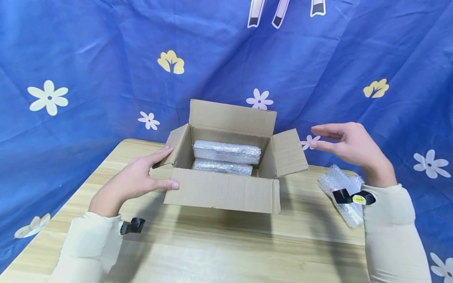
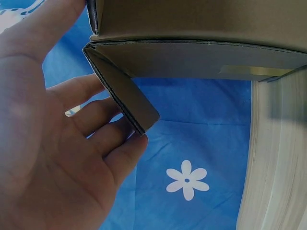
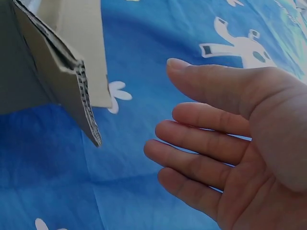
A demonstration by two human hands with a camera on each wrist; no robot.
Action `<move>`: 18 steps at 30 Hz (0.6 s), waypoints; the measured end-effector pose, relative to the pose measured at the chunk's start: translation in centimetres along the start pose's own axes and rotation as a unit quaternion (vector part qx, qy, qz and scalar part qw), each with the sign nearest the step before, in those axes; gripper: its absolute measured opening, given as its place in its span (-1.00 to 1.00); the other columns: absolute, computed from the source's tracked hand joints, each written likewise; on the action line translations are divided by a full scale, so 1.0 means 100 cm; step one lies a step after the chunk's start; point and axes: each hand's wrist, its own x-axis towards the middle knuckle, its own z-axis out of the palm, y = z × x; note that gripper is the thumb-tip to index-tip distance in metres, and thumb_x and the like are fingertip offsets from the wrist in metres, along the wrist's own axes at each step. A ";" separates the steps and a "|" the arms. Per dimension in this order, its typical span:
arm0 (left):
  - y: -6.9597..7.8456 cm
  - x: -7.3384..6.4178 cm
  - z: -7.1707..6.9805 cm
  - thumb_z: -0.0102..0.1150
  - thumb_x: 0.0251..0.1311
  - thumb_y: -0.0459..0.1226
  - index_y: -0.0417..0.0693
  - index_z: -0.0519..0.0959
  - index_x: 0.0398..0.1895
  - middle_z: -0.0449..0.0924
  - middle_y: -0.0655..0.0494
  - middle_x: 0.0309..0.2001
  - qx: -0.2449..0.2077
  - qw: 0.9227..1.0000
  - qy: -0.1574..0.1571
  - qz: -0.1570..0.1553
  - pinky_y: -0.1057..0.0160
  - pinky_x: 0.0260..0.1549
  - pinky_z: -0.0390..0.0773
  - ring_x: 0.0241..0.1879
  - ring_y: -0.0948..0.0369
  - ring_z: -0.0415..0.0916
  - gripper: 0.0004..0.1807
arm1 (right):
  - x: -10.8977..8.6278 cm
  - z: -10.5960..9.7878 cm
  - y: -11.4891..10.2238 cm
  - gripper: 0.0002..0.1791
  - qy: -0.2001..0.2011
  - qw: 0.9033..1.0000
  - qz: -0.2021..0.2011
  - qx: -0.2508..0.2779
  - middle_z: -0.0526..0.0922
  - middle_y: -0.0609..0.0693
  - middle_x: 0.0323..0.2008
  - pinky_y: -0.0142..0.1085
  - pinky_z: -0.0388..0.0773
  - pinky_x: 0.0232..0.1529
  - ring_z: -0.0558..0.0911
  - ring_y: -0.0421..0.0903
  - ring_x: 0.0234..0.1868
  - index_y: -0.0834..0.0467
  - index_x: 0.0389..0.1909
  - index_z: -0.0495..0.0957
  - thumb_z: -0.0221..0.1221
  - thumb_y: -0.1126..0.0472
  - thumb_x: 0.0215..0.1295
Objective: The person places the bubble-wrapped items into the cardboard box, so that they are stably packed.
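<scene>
An open cardboard box [image 1: 222, 192] stands on the table, its flaps folded outward. Two bubble-wrapped packages [image 1: 227, 152] lie inside, one behind the other. My left hand [image 1: 132, 179] rests at the box's left front corner: the fingers touch the left flap [image 2: 125, 93], the thumb touches the front flap. From the left wrist view, part of the fingers is hidden behind that flap. Right of the box, my right hand [image 1: 354, 143] hovers in the air with fingers extended and nothing held, apart from the right flap [image 3: 62, 91].
Another bubble-wrapped package [image 1: 341, 188] lies on the wooden table [image 1: 212, 251] at the right, partly behind the right wrist and its black camera mount. A blue patterned cloth [image 1: 219, 51] hangs right behind the table.
</scene>
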 end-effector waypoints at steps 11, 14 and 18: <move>0.002 -0.001 -0.001 0.41 -0.08 0.33 -0.06 0.11 0.58 0.05 -0.11 0.54 -0.001 1.000 0.002 -0.001 -0.24 0.35 0.13 0.47 -0.14 0.04 0.24 | -0.039 -0.006 0.029 -0.41 0.055 0.998 0.028 0.001 0.62 0.03 0.17 -0.73 0.41 -0.20 0.52 -0.53 0.01 0.05 0.24 0.60 0.37 -0.12 0.24; 0.003 -0.001 -0.001 0.41 -0.08 0.33 -0.07 0.11 0.58 0.05 -0.11 0.54 0.000 1.000 0.002 0.000 -0.23 0.35 0.13 0.47 -0.14 0.03 0.23 | -0.049 -0.004 0.040 -0.42 0.073 0.997 0.030 0.005 0.63 0.06 0.15 -0.75 0.39 -0.18 0.45 -0.64 -0.02 0.08 0.24 0.60 0.38 -0.07 0.25; 0.003 -0.002 -0.002 0.40 -0.08 0.33 -0.07 0.11 0.58 0.04 -0.11 0.54 0.001 1.000 0.001 -0.002 -0.24 0.35 0.12 0.47 -0.15 0.03 0.24 | -0.061 0.001 0.053 -0.38 0.085 0.996 0.039 0.008 0.62 0.16 0.15 -0.76 0.38 -0.19 0.42 -0.67 -0.05 0.16 0.27 0.56 0.38 -0.04 0.26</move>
